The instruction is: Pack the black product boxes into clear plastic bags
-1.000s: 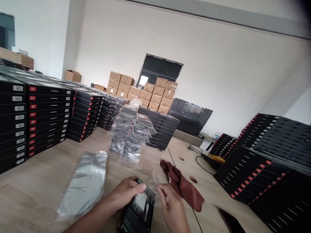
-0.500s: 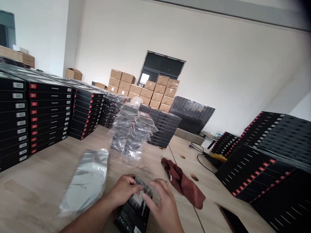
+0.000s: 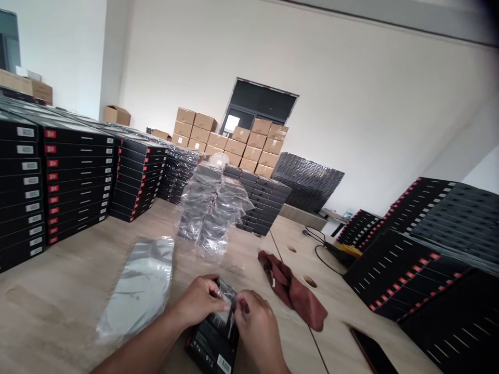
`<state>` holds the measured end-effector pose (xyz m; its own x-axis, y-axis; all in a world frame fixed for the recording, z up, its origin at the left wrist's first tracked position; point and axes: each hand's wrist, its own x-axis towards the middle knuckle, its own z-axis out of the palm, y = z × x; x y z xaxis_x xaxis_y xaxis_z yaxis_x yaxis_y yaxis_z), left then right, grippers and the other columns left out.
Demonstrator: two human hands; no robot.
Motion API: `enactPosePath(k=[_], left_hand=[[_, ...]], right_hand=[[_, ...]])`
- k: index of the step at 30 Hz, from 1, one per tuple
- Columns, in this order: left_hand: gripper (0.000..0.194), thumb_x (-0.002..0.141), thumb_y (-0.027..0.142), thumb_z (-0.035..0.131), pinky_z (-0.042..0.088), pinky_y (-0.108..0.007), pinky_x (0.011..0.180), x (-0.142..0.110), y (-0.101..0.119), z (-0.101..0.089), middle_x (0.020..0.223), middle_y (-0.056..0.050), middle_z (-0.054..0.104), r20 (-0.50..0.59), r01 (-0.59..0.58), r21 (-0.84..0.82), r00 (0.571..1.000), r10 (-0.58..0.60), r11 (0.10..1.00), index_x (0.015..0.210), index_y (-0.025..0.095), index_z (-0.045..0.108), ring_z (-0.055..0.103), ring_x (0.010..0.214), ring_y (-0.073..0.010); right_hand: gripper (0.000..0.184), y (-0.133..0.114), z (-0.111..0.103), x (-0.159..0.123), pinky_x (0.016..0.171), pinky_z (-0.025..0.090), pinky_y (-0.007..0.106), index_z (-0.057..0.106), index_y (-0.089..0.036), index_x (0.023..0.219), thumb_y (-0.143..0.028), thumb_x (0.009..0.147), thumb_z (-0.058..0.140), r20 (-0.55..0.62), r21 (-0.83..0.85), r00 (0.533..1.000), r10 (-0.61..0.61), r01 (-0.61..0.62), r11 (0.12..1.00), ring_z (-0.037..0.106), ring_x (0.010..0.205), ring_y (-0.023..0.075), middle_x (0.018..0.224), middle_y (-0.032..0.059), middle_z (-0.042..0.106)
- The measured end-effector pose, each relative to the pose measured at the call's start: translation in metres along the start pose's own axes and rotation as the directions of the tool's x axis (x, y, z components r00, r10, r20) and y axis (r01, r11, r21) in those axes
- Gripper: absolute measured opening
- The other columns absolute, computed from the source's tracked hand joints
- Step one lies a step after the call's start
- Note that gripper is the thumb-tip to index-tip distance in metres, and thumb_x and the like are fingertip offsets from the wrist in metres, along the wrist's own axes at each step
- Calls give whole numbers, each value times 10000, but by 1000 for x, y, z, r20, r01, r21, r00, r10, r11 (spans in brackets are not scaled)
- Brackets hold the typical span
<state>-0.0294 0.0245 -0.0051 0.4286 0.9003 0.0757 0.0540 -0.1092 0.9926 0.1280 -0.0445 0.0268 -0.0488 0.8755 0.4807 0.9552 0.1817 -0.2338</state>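
Observation:
A flat black box (image 3: 214,340) with red trim, inside a clear plastic sleeve, lies on the wooden table (image 3: 47,306) just in front of me. My left hand (image 3: 200,301) grips its far left corner, fingers curled over the edge. My right hand (image 3: 257,324) pinches the plastic flap at the far end of the box, fingers closed together. The two hands almost touch over the box's top edge.
A pile of clear plastic sleeves (image 3: 136,288) lies left of the hands. A dark red cloth (image 3: 294,293) lies to the right, a dark phone (image 3: 372,350) beyond it. Wrapped boxes (image 3: 210,213) stand ahead. Tall stacks of black boxes (image 3: 74,176) line the left and right (image 3: 432,259); cardboard cartons (image 3: 234,143) behind.
My right hand has closed from spread fingers into a pinch on the plastic at the box's far end. The box has slid slightly toward me and the view has tilted a little.

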Motion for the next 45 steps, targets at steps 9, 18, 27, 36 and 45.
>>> enactPosePath(k=[9, 18, 27, 36, 45], left_hand=[[165, 639, 302, 659, 384, -247, 695, 1, 1, -2, 833, -20, 618, 6, -39, 58, 999, 39, 998, 657, 137, 663, 556, 773, -169], [879, 549, 129, 700, 455, -282, 737, -8, 15, -19, 1165, -89, 555, 176, 258, -433, 964, -200, 864, 1347, 213, 341, 600, 896, -199], [586, 458, 132, 740, 456, -301, 695, -11, 13, -15, 883, -55, 669, 422, 431, -439, 874, -242, 788, 1032, 134, 624, 621, 777, -212], [565, 515, 204, 705, 415, -264, 682, -5, 9, -15, 880, -29, 638, 177, 296, -167, 947, -267, 940, 1069, 150, 608, 588, 795, -188], [455, 560, 173, 657, 384, -253, 742, -9, 6, -5, 1110, -48, 550, 118, 71, -25, 991, -67, 997, 984, 169, 492, 521, 864, -157]], right_hand=[[116, 10, 5, 1, 757, 472, 339, 597, -217, 852, -276, 837, 498, -231, 158, 972, 41, -5, 987, 601, 832, 225, 848, 69, 643], [267, 54, -16, 4, 611, 476, 305, 626, -191, 809, -428, 808, 503, -407, 215, 850, 335, -267, 939, 614, 611, 208, 722, 70, 690], [213, 30, 9, 5, 542, 450, 247, 643, -199, 654, -336, 780, 539, -46, 367, 989, 142, -116, 923, 585, 585, 170, 632, 28, 634], [281, 30, 0, 3, 610, 472, 257, 665, -191, 755, -434, 820, 540, -54, 457, 975, 216, -168, 874, 598, 641, 181, 701, 44, 650], [313, 20, 2, 2, 653, 508, 254, 707, -198, 828, -454, 846, 526, -120, 408, 974, 193, -128, 904, 651, 694, 191, 774, 65, 702]])
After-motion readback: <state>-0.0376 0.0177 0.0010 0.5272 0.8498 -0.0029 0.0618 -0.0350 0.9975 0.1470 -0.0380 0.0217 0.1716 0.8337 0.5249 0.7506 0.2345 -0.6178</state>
